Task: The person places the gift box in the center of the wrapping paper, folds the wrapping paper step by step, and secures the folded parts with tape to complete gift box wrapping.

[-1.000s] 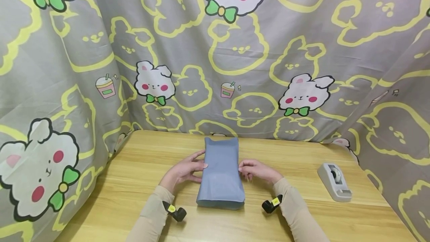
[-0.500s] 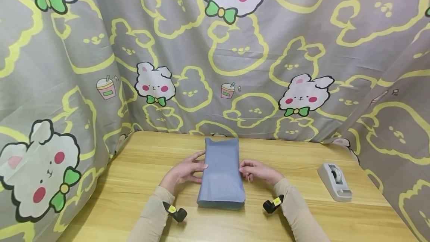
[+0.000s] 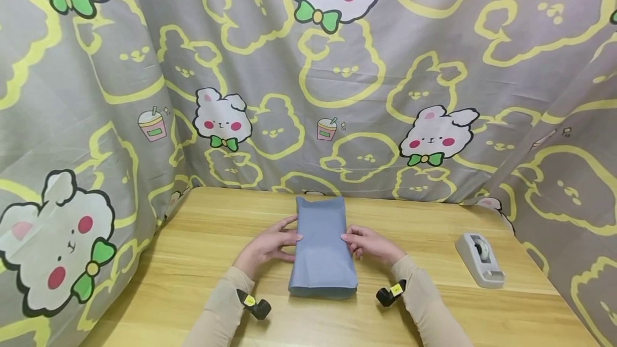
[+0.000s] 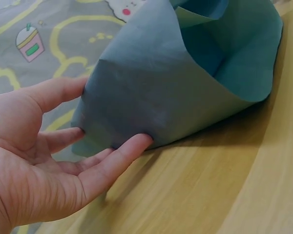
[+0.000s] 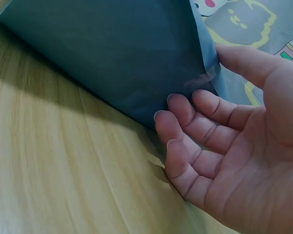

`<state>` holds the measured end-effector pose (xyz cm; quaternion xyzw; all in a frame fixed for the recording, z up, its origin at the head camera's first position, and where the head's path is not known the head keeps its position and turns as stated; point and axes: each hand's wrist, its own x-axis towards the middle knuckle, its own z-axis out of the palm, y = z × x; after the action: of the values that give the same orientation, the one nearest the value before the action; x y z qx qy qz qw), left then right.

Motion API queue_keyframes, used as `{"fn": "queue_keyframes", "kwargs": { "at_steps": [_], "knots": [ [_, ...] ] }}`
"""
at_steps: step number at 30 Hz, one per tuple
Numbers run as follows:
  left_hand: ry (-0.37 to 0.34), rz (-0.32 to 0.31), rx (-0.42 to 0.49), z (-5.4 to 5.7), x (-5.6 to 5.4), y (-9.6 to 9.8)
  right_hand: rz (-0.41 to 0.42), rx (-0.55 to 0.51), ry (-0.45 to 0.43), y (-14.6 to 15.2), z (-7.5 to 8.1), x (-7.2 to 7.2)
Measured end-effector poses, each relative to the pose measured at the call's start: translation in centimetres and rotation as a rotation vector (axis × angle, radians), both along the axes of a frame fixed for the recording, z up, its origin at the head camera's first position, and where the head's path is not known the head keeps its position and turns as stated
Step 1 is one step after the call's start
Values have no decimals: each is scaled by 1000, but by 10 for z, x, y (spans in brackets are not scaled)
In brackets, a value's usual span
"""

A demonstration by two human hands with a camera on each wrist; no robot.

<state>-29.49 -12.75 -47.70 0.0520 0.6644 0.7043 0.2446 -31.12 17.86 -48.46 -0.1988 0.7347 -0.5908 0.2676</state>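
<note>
A blue-grey paper package lies lengthwise on the table, its near end open in folded layers in the left wrist view. Along its left side, my left hand touches the paper with fingers spread and mostly straight, the thumb at the top edge. My right hand pinches the opposite edge, thumb on top and curled fingertips against the side wall. A strip of clear tape shows on the paper near these fingertips in the right wrist view. Whatever lies inside the paper is hidden.
A grey tape dispenser with a roll stands on the right of the wooden table. Grey curtain printed with white rabbits and yellow outlines hangs behind and at both sides.
The paper package has shifted slightly right, its near end most, and the left hand moved along with it. The right thumb now overlaps the package's top edge.
</note>
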Motion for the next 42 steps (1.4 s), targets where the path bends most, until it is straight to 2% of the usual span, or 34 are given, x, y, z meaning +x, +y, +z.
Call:
{"fn": "queue_keyframes", "kwargs": {
  "at_steps": [7, 11, 15, 19, 21, 23, 25, 28, 31, 36, 42],
  "knots": [
    [0, -29, 6, -1, -1, 0, -12, -22, -34, 7, 0, 3],
    [39, -84, -65, 7, -1, -5, -23, 6, 2, 8, 3, 9],
    [197, -119, -244, 18, 4, -8, -83, 70, 83, 5, 11, 23],
    [464, -157, -450, 24, 12, -7, -212, 126, 195, -2, 18, 38],
    [594, -168, -552, 25, 15, -5, -244, 160, 267, -6, 20, 43],
    [691, -172, -623, 24, 17, -2, -235, 188, 339, -10, 20, 46],
    [747, -168, -664, 24, 18, 1, -197, 210, 404, -13, 20, 46],
    [785, -162, -674, 23, 19, 5, -152, 227, 472, -15, 18, 46],
    [791, -166, -687, 24, 21, 8, -147, 235, 500, -15, 17, 45],
    [801, -146, -723, 25, 24, 14, -176, 255, 538, -18, 15, 44],
    [836, -92, -842, 24, 29, 25, -223, 364, 605, -30, 13, 47]
  ]
}}
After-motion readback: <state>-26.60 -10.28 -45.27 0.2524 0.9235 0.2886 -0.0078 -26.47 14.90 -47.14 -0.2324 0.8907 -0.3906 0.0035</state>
